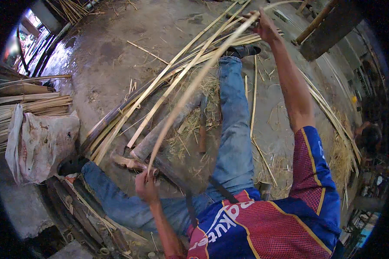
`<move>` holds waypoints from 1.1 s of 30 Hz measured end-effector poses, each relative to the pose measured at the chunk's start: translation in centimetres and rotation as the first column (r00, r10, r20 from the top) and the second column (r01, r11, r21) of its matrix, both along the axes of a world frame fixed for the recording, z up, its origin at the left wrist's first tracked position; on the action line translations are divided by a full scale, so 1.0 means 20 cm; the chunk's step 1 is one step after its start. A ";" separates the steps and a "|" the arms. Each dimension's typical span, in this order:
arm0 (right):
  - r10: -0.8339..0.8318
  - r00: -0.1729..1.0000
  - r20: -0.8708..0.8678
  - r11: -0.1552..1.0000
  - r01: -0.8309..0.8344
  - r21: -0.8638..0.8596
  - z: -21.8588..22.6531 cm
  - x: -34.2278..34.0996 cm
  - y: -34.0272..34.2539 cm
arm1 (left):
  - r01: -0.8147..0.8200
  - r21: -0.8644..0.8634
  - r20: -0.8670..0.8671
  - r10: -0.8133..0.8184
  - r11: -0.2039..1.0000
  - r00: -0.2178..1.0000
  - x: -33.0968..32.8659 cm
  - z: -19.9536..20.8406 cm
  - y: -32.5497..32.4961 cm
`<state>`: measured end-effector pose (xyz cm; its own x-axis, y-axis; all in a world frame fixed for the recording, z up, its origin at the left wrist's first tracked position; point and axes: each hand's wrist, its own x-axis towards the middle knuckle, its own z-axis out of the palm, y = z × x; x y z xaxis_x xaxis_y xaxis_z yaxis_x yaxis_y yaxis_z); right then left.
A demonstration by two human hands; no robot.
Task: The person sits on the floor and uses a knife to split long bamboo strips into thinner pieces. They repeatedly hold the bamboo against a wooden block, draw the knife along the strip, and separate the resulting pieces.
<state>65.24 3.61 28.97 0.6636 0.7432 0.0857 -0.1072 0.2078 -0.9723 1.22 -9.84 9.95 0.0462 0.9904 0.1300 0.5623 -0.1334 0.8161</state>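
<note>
Hands, two, bare, both gripping. Left hand (147, 188): near, before your left leg, fingers closed on the near end of a strip. Right hand (267, 26): far, at the end of your outstretched arm, gripping the same strip; the exact set of its fingers is too small to tell. Strip (197, 84): one, long, pale, slightly blurred, running from your left hand slantwise to your right hand and curving on past it to the far right.

Loose strips (148, 119): several, pale, lying slantwise under and to the left of the one you hold. Log (170, 125): one, greyish, on the floor (103, 56) between your legs. Tool (202, 140): one, brown handle toward you, beside the log, near your right leg. Shavings (181, 144): scattered about the log and tool. Jeans (235, 116): blue, worn by you, legs spread wide. Shoe (245, 51): dark, on your right foot. Sack (49, 144): one, whitish, soiled, left of your left foot. Stack (34, 103): pale strips, far left, just beyond the sack. Post (333, 32): one, dark, thick, far right, beyond your right forearm.
</note>
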 end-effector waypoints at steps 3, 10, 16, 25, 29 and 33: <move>0.099 0.988 0.118 0.993 -0.106 0.049 0.14 -0.08 0.09 | 0.060 -0.068 0.124 -0.051 0.996 0.991 0.28 0.11 0.27; 0.007 0.997 0.080 0.991 0.003 -0.133 -0.70 -0.48 0.07 | 0.328 -0.498 0.250 -0.229 0.803 0.941 0.79 0.27 1.02; 0.353 0.934 -0.049 0.754 -0.315 -0.576 -1.40 -1.28 -0.57 | 0.359 -0.738 0.274 -0.232 0.572 0.933 0.87 -0.07 1.23; 0.441 0.821 -0.362 0.832 -0.525 -0.177 -1.27 -2.28 -0.64 | 0.605 -0.526 0.579 -0.270 0.598 0.769 1.18 -0.02 0.99; 0.452 0.856 -0.250 0.822 -0.508 -0.255 -1.43 -2.33 -0.49 | 0.658 -0.414 0.533 -0.419 0.629 0.735 1.16 0.12 0.96; 0.273 0.832 -0.483 0.852 -0.443 -0.280 -1.34 -2.19 -0.36 | 0.401 -0.289 -0.025 -0.426 0.869 0.905 0.71 0.12 0.80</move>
